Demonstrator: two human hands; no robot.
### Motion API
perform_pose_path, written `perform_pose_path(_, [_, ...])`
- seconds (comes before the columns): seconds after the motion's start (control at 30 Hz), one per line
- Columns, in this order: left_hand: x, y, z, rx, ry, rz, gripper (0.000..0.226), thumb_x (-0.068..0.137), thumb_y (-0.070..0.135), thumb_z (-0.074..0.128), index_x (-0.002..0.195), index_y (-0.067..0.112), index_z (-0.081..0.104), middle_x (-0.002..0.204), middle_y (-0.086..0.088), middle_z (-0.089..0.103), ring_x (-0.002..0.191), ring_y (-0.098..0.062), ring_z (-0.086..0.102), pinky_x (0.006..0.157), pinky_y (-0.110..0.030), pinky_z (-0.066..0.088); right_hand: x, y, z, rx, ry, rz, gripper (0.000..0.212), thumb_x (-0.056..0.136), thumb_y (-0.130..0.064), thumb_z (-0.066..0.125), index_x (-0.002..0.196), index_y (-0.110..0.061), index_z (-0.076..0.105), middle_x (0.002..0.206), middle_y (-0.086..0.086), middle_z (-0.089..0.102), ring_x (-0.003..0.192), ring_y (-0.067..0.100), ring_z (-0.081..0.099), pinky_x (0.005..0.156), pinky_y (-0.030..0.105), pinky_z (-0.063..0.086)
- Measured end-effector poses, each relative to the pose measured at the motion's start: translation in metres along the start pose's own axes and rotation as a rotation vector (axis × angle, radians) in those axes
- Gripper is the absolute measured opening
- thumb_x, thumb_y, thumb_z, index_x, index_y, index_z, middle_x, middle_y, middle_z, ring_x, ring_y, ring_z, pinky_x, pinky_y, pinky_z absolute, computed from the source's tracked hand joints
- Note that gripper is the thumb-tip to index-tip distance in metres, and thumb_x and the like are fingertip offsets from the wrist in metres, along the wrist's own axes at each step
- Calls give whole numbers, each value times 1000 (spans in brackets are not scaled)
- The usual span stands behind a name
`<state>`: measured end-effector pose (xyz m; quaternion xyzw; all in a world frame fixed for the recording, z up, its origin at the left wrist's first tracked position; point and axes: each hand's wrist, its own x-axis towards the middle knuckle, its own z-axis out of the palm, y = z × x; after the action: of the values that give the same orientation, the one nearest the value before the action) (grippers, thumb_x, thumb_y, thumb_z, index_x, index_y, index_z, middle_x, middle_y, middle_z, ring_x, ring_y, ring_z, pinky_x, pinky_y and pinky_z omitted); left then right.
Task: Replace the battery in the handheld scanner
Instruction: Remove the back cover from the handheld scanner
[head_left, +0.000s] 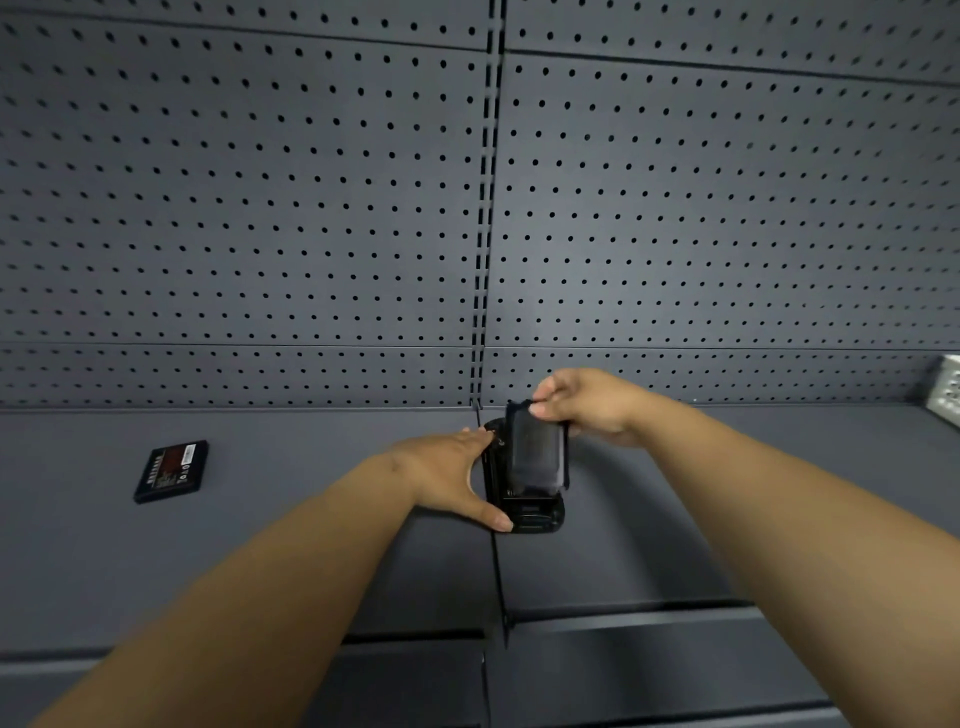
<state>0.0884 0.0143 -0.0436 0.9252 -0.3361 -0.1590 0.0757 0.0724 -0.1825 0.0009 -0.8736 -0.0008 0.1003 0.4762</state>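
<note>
The black handheld scanner (535, 514) lies face down on the grey shelf (311, 545), near the middle. My left hand (457, 467) presses on its left side, thumb at its near end and fingers at its far end. My right hand (587, 402) pinches the top edge of a black battery cover (537, 452), which stands tilted above the scanner's back. A flat black battery (171, 470) with a red and white label lies alone on the shelf at the left, well apart from both hands.
A grey pegboard wall (311, 208) rises behind the shelf, with a slotted upright (485, 208) in its middle. A seam between two shelf panels (498, 582) runs under the scanner. A white perforated object (948, 389) sits at the far right edge.
</note>
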Motion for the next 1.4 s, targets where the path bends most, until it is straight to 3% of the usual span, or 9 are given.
perform_pose_path(0.13, [0,2,-2,23,-14,-27,117,66,64,68,149,16,0,160,2,7,147,-13,11,121,-32,14,-16,18,-37,211,70,13,19,93,-4,51,78,-13,58,79,5,58,75,14,55,73,25,45])
perform_pose_path(0.3, [0,3,-3,39,-39,-47,118,66,66,66,149,17,-1,160,2,7,147,-14,11,121,-35,16,-32,57,-46,-71,121,195,19,92,-11,56,74,-17,59,76,0,60,71,12,56,68,23,44])
perform_pose_path(0.4, [0,4,-3,42,-43,-51,116,67,66,66,149,16,-1,160,2,7,147,-14,11,121,-33,15,-31,68,-36,-164,208,196,13,89,-13,61,76,-15,61,88,4,64,88,19,58,87,30,45])
perform_pose_path(0.53, [0,5,-2,50,-39,-57,116,67,66,65,149,16,0,160,1,7,147,-14,11,121,-33,15,-29,64,-23,-477,234,223,11,90,-22,60,90,-11,61,107,13,65,103,27,59,82,30,41])
perform_pose_path(0.63, [1,3,-1,45,-39,-61,117,66,67,65,149,16,0,160,0,8,147,-15,12,121,-34,15,-28,47,-5,-618,254,96,33,86,-34,62,110,-11,61,111,8,63,112,26,57,87,31,43])
perform_pose_path(0.73, [0,3,0,37,-35,-55,116,67,66,65,149,16,1,160,1,9,147,-15,13,121,-32,15,-26,28,17,-592,105,-101,44,82,-38,67,119,-16,60,126,3,60,120,20,53,96,25,38])
perform_pose_path(0.93, [0,4,1,38,-34,-49,115,67,66,65,149,18,3,160,2,10,146,-15,15,121,-34,17,-23,19,29,-815,-73,-136,65,75,-48,69,131,-19,51,133,4,52,124,22,48,106,35,40])
perform_pose_path(1.27, [-2,5,1,61,-37,-48,111,71,65,63,149,13,3,160,-2,11,146,-17,16,120,-30,17,-39,11,33,-1141,-122,-334,48,92,-44,46,119,-6,55,117,14,60,103,31,60,83,36,48])
perform_pose_path(1.4, [-4,7,0,49,-46,-47,109,73,63,62,149,13,2,160,-2,10,146,-17,15,119,-28,16,-45,8,30,-1049,28,-376,43,98,-38,34,123,-10,55,117,13,63,105,31,60,86,36,47])
